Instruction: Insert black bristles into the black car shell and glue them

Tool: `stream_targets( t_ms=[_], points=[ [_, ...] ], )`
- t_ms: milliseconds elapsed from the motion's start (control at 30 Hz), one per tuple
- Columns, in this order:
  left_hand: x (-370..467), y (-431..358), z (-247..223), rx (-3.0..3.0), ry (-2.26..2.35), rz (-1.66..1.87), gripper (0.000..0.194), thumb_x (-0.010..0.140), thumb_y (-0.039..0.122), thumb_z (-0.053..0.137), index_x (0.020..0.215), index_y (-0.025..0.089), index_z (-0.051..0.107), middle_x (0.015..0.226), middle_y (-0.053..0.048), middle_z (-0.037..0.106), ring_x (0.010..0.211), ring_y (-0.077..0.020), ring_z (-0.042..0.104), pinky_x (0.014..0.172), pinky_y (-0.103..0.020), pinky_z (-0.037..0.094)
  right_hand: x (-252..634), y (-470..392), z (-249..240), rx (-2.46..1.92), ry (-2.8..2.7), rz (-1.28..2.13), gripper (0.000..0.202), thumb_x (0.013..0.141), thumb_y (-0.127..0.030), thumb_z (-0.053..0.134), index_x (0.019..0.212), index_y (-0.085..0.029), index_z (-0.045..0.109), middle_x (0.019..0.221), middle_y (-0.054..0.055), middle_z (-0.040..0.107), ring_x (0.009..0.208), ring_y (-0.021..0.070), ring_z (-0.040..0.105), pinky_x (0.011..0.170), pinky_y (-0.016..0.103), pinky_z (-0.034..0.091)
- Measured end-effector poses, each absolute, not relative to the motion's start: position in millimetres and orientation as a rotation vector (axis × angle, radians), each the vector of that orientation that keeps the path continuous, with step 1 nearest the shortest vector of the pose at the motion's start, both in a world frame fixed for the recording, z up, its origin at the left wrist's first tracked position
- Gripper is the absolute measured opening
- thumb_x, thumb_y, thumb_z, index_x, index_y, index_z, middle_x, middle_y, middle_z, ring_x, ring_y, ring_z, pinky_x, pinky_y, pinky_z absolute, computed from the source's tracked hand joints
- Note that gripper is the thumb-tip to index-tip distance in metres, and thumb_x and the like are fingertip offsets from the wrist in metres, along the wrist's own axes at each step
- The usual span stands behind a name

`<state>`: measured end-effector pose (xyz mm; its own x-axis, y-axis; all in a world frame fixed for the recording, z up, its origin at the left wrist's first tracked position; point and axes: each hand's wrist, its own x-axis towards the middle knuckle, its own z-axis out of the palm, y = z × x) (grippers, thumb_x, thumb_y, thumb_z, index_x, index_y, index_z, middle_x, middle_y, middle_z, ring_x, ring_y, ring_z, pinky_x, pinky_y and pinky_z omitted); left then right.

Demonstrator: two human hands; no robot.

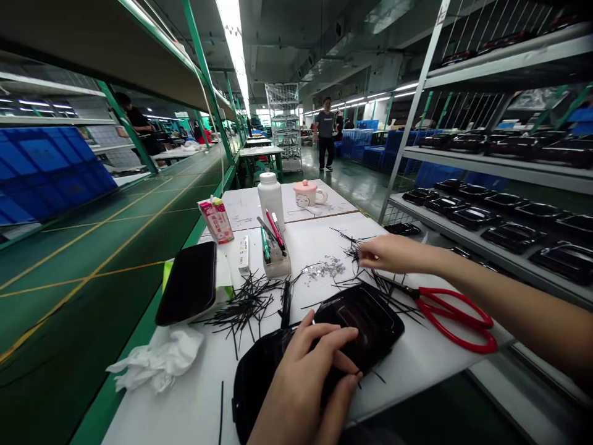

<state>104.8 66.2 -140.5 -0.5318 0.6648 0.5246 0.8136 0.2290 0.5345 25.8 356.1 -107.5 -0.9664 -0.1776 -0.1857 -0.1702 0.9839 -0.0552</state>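
My left hand point(308, 377) rests over an opened glossy black plastic case point(370, 321), its fingers bent on the case near the middle; whether they grip a small part is hidden. Farther back on the right, my right hand point(374, 253) is closed at a loose bunch of thin black strips point(353, 248), fingertips pressed together; what they hold is too small to name. Between the hands and the pen holder lies a scatter of small silvery pieces point(327, 267). Red-handled scissors point(456, 312) lie beneath my right forearm. A larger heap of black strips point(248, 303) is left of the case.
A pen holder point(277, 264), white bottle point(270, 194), lidded pink cup point(306, 194), pink packet point(216, 221), black tablet-like object point(188, 281) and crumpled tissue point(162, 361) are on the table. Right, a rack point(491, 164) holds black cases. A person point(325, 127) stands in the aisle.
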Motion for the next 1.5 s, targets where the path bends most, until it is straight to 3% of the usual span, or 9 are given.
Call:
stream_targets(
  t_ms=[67,167,500,700,767,867,1033,1233,1500],
  points=[
    [104,67,-145,-1.398,-2.311,-1.185,0.056,0.086,0.004,0.056,0.135,0.029,0.044,0.087,0.004,0.073,0.108,-0.0178,0.071,0.119,-0.050,0.048,-2,341,-110,-0.273,2.990,-0.064,0.024,0.104,-0.037,0.059,0.111,-0.016,0.067,0.108,0.006,0.069,0.097,0.0185,0.067,0.089,0.039,0.057],
    [103,68,-158,-1.385,-2.282,-1.245,0.057,0.086,0.005,0.054,0.136,0.029,0.044,0.085,0.003,0.074,0.108,-0.0187,0.070,0.119,-0.051,0.047,-30,323,-122,-0.262,3.000,-0.031,0.024,0.102,-0.037,0.062,0.112,-0.016,0.068,0.116,0.008,0.069,0.104,0.0203,0.067,0.093,0.042,0.057],
    [99,67,-159,-1.456,-2.237,-1.243,0.060,0.081,0.003,0.055,0.135,0.026,0.044,0.086,0.002,0.077,0.109,-0.0218,0.071,0.116,-0.050,0.051,-49,319,-140,-0.150,2.961,-0.083,0.024,0.101,-0.037,0.064,0.112,-0.017,0.068,0.116,0.008,0.069,0.104,0.0204,0.067,0.093,0.042,0.058],
    [106,66,-158,-1.225,-2.271,-1.328,0.054,0.090,0.007,0.055,0.136,0.032,0.046,0.090,0.004,0.076,0.104,-0.0183,0.073,0.127,-0.059,0.031,-31,325,-119,-0.207,3.004,-0.531,0.022,0.101,-0.036,0.064,0.101,-0.015,0.068,0.100,0.005,0.069,0.090,0.0172,0.067,0.084,0.036,0.058],
    [113,67,-151,-1.088,-2.313,-1.427,0.050,0.094,0.010,0.058,0.136,0.036,0.046,0.091,0.006,0.076,0.101,-0.0155,0.075,0.127,-0.054,0.034,-2,325,-106,-0.310,2.960,-0.778,0.026,0.102,-0.040,0.060,0.098,-0.015,0.067,0.089,0.003,0.068,0.078,0.0147,0.064,0.073,0.030,0.055],
    [123,76,-140,-0.919,-2.268,-1.819,0.045,0.097,0.016,0.061,0.135,0.037,0.050,0.090,0.008,0.077,0.098,-0.0121,0.076,0.111,-0.033,0.055,59,320,-91,-0.449,2.817,-1.135,0.041,0.104,-0.054,0.049,0.099,-0.017,0.067,0.081,0.002,0.064,0.065,0.0128,0.057,0.057,0.025,0.048],
    [133,97,-130,-0.749,-2.187,-2.266,0.039,0.093,0.013,0.066,0.126,0.034,0.059,0.088,0.010,0.078,0.085,-0.0078,0.076,0.086,-0.016,0.060,140,306,-92,-0.638,2.507,-1.884,0.020,0.098,-0.039,0.068,0.085,-0.024,0.071,0.094,0.003,0.062,0.080,0.0130,0.063,0.069,0.020,0.056],
    [139,101,-126,-0.740,-2.170,-2.206,0.042,0.090,0.010,0.070,0.121,0.037,0.061,0.089,0.015,0.078,0.081,-0.0041,0.073,0.083,-0.010,0.057,162,301,-108,-0.502,2.604,-1.969,0.016,0.098,-0.039,0.068,0.088,-0.026,0.070,0.103,0.002,0.057,0.093,0.0098,0.062,0.082,0.011,0.054],
    [142,104,-126,-0.725,-2.193,-2.111,0.041,0.089,0.013,0.072,0.121,0.036,0.062,0.087,0.014,0.078,0.070,-0.0043,0.069,0.074,-0.011,0.057,163,300,-115,-0.460,2.454,-2.129,0.012,0.097,-0.036,0.070,0.090,-0.027,0.070,0.106,0.001,0.057,0.092,0.0111,0.061,0.080,0.015,0.054]
  ],
)
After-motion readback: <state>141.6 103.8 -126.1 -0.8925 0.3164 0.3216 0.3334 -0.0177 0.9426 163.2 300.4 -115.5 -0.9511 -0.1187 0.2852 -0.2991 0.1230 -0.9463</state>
